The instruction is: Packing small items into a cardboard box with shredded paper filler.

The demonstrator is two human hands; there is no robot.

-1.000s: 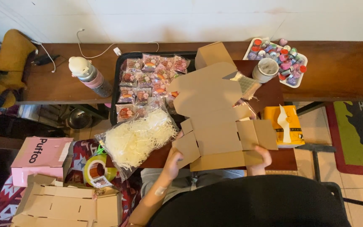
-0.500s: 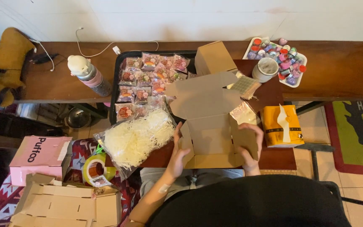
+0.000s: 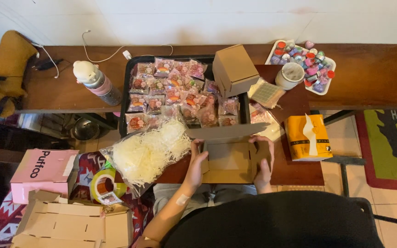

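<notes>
A small brown cardboard box (image 3: 228, 160) stands open on the dark wooden table (image 3: 299, 170) right in front of me, its lid flap raised at the far side. My left hand (image 3: 196, 160) grips the box's left wall. On the opposite wall my right hand (image 3: 265, 158) holds the box. Left of the box lies a clear bag of pale shredded paper (image 3: 148, 154). Behind it a black tray (image 3: 127, 92) holds several small wrapped items.
A finished closed cardboard box (image 3: 235, 70) rests on the tray's right end. A white cup (image 3: 290, 76), a white dish of small colourful pieces (image 3: 306, 57), an orange packet (image 3: 306, 138), a bottle (image 3: 95, 82), a tape roll (image 3: 103, 186), a pink box (image 3: 44, 174) and flat cardboard blanks (image 3: 67, 225) surround me.
The flat cardboard blank I held up has been folded into an open box shape and lowered onto the table. Both hands moved to its side walls.
</notes>
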